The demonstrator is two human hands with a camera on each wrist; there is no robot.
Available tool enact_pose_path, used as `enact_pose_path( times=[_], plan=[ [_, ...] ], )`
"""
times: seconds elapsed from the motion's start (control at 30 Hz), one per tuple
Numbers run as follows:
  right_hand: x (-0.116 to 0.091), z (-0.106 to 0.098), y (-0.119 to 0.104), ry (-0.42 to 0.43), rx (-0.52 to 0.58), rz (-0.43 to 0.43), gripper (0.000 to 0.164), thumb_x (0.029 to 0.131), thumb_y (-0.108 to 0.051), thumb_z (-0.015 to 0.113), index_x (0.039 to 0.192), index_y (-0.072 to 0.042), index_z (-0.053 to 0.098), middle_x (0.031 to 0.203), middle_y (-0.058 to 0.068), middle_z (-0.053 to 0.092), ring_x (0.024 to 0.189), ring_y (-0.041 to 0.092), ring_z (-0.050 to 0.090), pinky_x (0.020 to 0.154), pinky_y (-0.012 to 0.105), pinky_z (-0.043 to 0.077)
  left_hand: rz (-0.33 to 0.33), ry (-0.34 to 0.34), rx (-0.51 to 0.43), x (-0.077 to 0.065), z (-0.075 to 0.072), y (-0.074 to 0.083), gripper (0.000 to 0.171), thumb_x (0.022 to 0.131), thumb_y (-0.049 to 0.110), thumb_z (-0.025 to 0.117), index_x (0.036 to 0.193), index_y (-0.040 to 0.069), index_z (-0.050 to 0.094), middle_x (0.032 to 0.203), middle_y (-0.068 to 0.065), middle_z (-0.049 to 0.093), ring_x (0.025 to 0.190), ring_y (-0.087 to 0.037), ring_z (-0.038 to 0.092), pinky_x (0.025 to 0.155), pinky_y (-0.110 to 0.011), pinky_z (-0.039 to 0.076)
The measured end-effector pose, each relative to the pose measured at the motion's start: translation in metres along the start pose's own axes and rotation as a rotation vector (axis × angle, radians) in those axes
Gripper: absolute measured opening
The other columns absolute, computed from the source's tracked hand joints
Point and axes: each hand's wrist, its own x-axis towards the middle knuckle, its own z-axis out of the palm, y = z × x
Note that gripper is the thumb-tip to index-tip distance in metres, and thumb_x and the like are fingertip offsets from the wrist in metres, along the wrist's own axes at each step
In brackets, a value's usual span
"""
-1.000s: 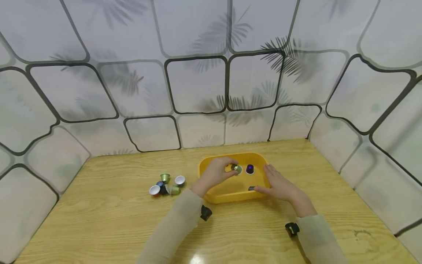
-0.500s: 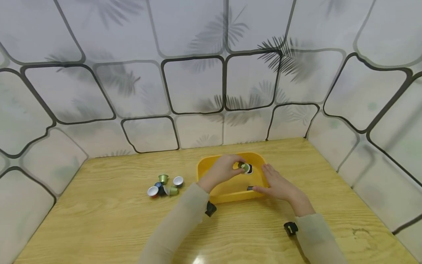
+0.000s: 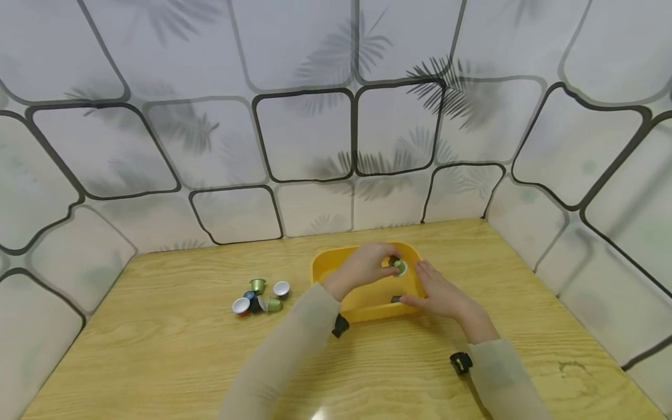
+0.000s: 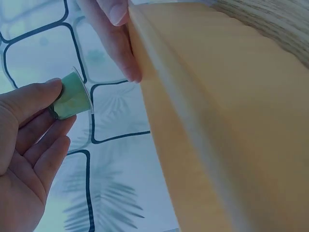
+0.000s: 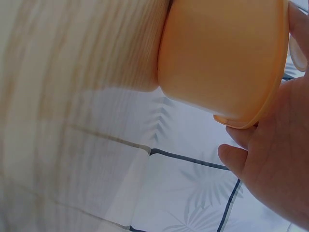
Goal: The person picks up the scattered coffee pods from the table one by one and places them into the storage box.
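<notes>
I see the left hand [image 3: 362,268] pinching the green capsule [image 3: 398,265] — left of the right hand [image 3: 446,298], straight-fingered against the tray [image 3: 373,315].

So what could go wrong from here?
The left hand pinches a green pod by its fingertips, so it might slip. The right hand touches the yellow tray; a push could shift it. The loose pods lie close together; grabbing one may knock others.
</notes>
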Motion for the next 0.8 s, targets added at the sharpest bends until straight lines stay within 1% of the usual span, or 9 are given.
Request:
enact_pose_path(
  times=[0.23,0.37,0.5,0.67,0.8],
  plan=[
    [0.000,-0.001,0.002,0.003,0.005,0.001,0.097,0.081,-0.058,0.049,0.136,0.012,0.010,0.140,0.030,0.006,0.129,0.041,0.005,0.101,0.053,0.012,0.032,-0.002,-0.029,0.006,-0.008,0.004,0.025,0.082,0.017,0.064,0.105,0.006,0.062,0.095,0.001,0.062,0.083,-0.006,0.054,0.075,-0.015,0.043],
    [0.000,0.000,0.003,-0.001,0.005,0.004,0.098,0.081,-0.059,0.048,0.136,0.012,0.009,0.140,0.030,0.005,0.128,0.041,0.005,0.101,0.054,0.012,0.046,0.005,-0.022,0.009,-0.013,0.005,0.026,0.082,0.016,0.064,0.105,0.005,0.061,0.095,-0.001,0.062,0.084,-0.008,0.055,0.075,-0.016,0.043],
    [0.000,0.000,0.003,0.002,0.006,-0.003,0.097,0.081,-0.058,0.049,0.135,0.013,0.011,0.140,0.031,0.007,0.128,0.041,0.005,0.101,0.054,0.012,0.043,0.003,-0.006,0.011,-0.018,0.005,0.026,0.083,0.015,0.063,0.106,0.004,0.061,0.098,-0.002,0.062,0.087,-0.009,0.056,0.078,-0.017,0.043],
    [0.000,0.001,0.002,0.006,-0.002,-0.006,0.096,0.081,-0.057,0.048,0.135,0.014,0.012,0.140,0.031,0.008,0.128,0.041,0.005,0.101,0.053,0.011,0.032,0.002,0.023,0.015,-0.024,-0.001,0.026,0.083,0.016,0.063,0.106,0.004,0.061,0.100,-0.003,0.062,0.090,-0.011,0.056,0.080,-0.018,0.042],
    [0.001,0.002,0.002,0.008,-0.009,-0.001,0.097,0.081,-0.059,0.048,0.135,0.013,0.012,0.140,0.030,0.009,0.129,0.040,0.006,0.102,0.052,0.011,0.024,0.010,0.059,0.017,-0.025,-0.011,0.026,0.083,0.016,0.063,0.105,0.004,0.062,0.098,-0.003,0.062,0.087,-0.011,0.056,0.079,-0.020,0.043]
  ],
)
